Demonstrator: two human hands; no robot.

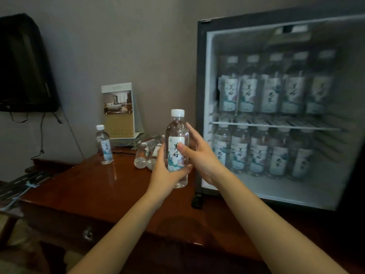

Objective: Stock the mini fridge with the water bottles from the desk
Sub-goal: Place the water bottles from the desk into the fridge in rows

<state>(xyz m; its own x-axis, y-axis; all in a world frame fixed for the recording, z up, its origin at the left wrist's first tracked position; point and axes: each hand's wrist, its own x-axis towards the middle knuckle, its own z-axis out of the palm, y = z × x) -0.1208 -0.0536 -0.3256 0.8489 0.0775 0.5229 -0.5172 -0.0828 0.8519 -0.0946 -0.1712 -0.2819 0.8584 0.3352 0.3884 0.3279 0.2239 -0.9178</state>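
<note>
— How does it stand?
— The mini fridge (201, 99) on the right looks open, and bottles line both shelves. The table (88, 194) carries an upright bottle (104, 145) at far left and lying bottles (147, 153) behind the hands.
— And the hands?
— The left hand (167, 173) wraps the held bottle (176, 135) low down. The right hand (199, 157) pinches its label. It is upright in the air, just left of the fridge.
— Next?
— Likely a carry right, once a gap is found.
</note>
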